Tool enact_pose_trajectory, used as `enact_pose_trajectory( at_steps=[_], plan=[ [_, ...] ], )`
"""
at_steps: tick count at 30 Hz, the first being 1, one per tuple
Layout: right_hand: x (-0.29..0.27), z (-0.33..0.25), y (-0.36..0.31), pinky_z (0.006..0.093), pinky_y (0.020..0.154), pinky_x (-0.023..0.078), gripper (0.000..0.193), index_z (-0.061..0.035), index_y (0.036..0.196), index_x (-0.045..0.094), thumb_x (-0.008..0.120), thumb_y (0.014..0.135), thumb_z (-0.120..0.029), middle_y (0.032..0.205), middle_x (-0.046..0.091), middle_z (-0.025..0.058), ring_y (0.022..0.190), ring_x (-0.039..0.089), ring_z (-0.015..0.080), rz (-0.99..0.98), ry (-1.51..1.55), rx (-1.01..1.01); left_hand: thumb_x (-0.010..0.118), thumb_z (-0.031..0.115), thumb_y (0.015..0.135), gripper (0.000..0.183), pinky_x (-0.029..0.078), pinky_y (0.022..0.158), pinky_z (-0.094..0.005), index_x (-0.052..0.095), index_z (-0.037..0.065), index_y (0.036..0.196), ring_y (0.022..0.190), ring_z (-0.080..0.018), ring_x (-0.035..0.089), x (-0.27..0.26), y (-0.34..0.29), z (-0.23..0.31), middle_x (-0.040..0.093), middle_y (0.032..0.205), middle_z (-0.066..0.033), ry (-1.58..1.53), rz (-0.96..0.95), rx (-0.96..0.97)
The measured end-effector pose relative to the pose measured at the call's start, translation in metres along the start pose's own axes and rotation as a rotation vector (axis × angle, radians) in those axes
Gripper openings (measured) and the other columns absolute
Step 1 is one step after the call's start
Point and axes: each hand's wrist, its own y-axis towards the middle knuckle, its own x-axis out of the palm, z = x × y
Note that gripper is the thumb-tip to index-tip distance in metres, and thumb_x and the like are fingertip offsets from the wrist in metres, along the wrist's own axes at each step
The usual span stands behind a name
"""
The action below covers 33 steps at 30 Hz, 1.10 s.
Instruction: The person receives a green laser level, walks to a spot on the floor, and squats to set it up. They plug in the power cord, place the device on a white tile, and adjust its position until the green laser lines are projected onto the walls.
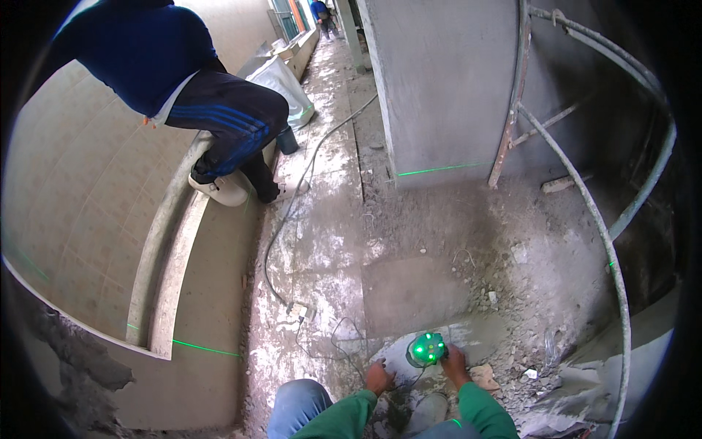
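Observation:
A laser level (426, 350) with glowing green lights on top stands low on the dusty floor between my hands. My right hand (455, 364) is against its right side, with the fingers curled at its edge and partly hidden. To the left of the level, my left hand (379, 377) is held low, fingers apart and nothing visible in them. A thin dark wire (344, 356) runs over the floor near that hand towards a pale socket block (300, 312). Green laser lines fall on the grey pillar (446, 102) and on the low wall at left.
A person (219, 110) in dark clothes straddles the low wall (197, 307) at left; another (322, 16) is far down the corridor. A grey cable (311, 164) lies along the floor. Metal scaffold tubes (610, 241) stand at right, above rubble. A whitish sack (284, 89) leans farther back.

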Motion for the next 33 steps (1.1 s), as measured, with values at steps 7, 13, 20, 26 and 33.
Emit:
enact_pose_trajectory(
  at_steps=[7,13,20,26,33],
  plan=[
    [0.012,0.024,0.003,0.0548,0.085,0.054,0.025,-0.0041,0.107,0.069,0.079,0.086,-0.013,0.105,0.071,0.0240,0.104,0.068,0.0480,-0.024,-0.006,0.017,0.084,0.029,0.086,0.063,0.055,0.104,-0.0478,0.065,-0.001,0.138,0.120,-0.0393,0.069,0.016,0.000,0.008,0.073,0.128,-0.0238,-0.076,-0.021,0.023],
    [0.022,0.027,0.001,0.0544,0.082,0.052,0.020,-0.0037,0.104,0.069,0.073,0.086,-0.011,0.098,0.070,0.0229,0.097,0.067,0.0484,0.072,0.034,-0.035,0.083,0.025,0.088,0.053,0.055,0.101,-0.0498,0.067,0.003,0.133,0.112,-0.0416,0.069,0.026,0.009,0.004,0.073,0.117,-0.0228,0.018,0.008,0.289],
    [0.010,0.011,0.002,0.0563,0.080,0.052,0.016,-0.0037,0.103,0.067,0.068,0.088,-0.009,0.096,0.068,0.0237,0.093,0.065,0.0499,0.101,0.043,-0.182,0.083,0.022,0.087,0.032,0.051,0.090,-0.0519,0.074,0.005,0.113,0.103,-0.0445,0.064,0.045,0.029,0.008,0.069,0.110,-0.0225,-0.088,-0.005,0.484],
    [0.014,0.012,0.000,0.0594,0.083,0.050,0.017,-0.0037,0.104,0.066,0.065,0.087,-0.007,0.099,0.067,0.0252,0.096,0.064,0.0522,0.104,0.038,-0.151,0.082,0.021,0.085,0.033,0.049,0.090,-0.0548,0.070,0.003,0.110,0.103,-0.0446,0.059,0.058,0.025,0.004,0.063,0.109,-0.0217,0.013,0.038,0.445],
    [0.025,0.023,0.003,0.0595,0.083,0.050,0.018,-0.0029,0.105,0.064,0.065,0.087,-0.004,0.100,0.066,0.0247,0.099,0.063,0.0523,0.139,-0.083,-0.131,0.083,0.016,0.081,0.032,0.050,0.092,-0.0549,0.072,0.001,0.107,0.104,-0.0462,0.062,0.045,0.025,0.008,0.067,0.107,-0.0241,0.021,-0.037,0.418]
  ],
)
